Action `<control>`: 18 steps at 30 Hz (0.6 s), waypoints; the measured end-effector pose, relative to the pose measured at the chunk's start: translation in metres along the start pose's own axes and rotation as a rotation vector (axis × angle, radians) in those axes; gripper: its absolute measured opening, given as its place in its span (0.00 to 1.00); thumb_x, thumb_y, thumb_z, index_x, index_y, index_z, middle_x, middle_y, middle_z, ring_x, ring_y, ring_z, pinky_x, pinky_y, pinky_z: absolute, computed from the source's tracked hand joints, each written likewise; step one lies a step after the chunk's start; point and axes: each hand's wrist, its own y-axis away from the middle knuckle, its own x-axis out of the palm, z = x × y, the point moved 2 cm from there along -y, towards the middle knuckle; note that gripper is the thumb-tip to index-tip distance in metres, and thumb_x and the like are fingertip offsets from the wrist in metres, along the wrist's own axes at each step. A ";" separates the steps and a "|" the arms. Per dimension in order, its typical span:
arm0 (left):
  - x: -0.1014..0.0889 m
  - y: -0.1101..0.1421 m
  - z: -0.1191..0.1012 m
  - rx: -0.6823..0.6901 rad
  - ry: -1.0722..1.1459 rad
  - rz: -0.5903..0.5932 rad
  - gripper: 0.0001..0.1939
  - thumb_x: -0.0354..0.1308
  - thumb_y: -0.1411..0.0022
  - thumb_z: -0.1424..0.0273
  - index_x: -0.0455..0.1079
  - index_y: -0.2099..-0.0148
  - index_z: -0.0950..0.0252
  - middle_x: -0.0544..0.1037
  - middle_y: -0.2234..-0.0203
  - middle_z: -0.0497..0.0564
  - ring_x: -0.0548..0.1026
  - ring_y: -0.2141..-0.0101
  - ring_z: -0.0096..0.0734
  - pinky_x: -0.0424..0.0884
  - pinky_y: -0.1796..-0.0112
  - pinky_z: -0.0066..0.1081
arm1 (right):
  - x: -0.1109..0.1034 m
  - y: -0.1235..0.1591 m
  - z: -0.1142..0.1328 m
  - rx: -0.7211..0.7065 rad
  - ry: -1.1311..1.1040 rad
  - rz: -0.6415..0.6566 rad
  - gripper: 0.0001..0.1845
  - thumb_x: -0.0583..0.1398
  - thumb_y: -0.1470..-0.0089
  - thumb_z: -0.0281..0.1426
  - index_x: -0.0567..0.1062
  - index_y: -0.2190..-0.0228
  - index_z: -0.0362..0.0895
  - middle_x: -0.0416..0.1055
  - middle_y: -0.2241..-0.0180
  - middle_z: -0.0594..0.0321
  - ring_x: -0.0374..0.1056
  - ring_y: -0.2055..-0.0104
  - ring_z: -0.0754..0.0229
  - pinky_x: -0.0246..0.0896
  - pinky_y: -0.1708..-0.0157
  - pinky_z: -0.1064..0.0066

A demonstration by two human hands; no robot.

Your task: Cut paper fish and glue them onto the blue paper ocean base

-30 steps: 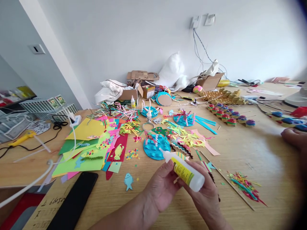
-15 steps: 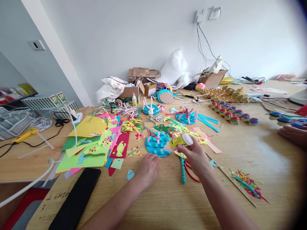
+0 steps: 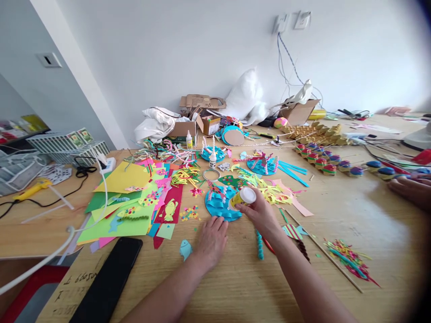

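- Observing a change of hold: the white bottle with a yellow label (image 3: pixel 243 197) has passed to the right hand (image 3: pixel 261 214) alone.
- Right grip: fingers closed around the bottle, base up toward the camera, over the right side of the blue disc (image 3: pixel 217 211). Nozzle tip hidden; cannot tell if anything flows.
- Left hand (image 3: pixel 212 242): fingers lowered and loosely spread at the disc's near edge — no object seen in it. Contact unclear; likely placed to steady the disc.
- Disc flat on the table (image 3: pixel 242 287), pink pieces (image 3: pixel 216 192) upright on it.
- Nearby: blue paper fish (image 3: pixel 185 249) beside the left forearm; striped paper fish (image 3: pixel 292 231) right of the right forearm — both apart from the bottle.
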 end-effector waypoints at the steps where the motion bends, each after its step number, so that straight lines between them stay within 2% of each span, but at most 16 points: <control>1: 0.000 0.000 0.000 -0.004 0.001 0.001 0.20 0.50 0.40 0.71 0.59 0.44 0.64 0.65 0.47 0.54 0.60 0.47 0.41 0.61 0.49 0.42 | 0.000 0.000 -0.002 0.004 -0.004 -0.007 0.29 0.64 0.62 0.40 0.63 0.58 0.46 0.69 0.65 0.62 0.65 0.63 0.56 0.62 0.65 0.65; 4: 0.000 0.000 0.000 -0.012 0.002 0.004 0.20 0.50 0.40 0.71 0.59 0.44 0.65 0.65 0.47 0.54 0.60 0.47 0.41 0.60 0.49 0.42 | -0.001 0.001 -0.003 0.005 -0.025 -0.022 0.30 0.65 0.65 0.39 0.64 0.58 0.46 0.70 0.64 0.61 0.66 0.62 0.55 0.62 0.63 0.63; 9: 0.000 -0.001 -0.001 -0.013 0.000 0.005 0.20 0.50 0.39 0.70 0.59 0.44 0.64 0.65 0.47 0.54 0.60 0.47 0.41 0.60 0.49 0.42 | -0.003 0.002 0.004 0.037 0.001 0.021 0.25 0.64 0.64 0.39 0.67 0.61 0.45 0.72 0.67 0.61 0.68 0.65 0.55 0.63 0.66 0.63; 18: 0.002 0.001 0.001 -0.002 0.000 -0.017 0.20 0.49 0.39 0.70 0.59 0.44 0.65 0.65 0.46 0.54 0.60 0.47 0.41 0.60 0.49 0.41 | -0.001 -0.001 0.007 0.027 0.235 0.004 0.22 0.62 0.62 0.42 0.68 0.65 0.44 0.72 0.72 0.62 0.66 0.71 0.57 0.60 0.72 0.67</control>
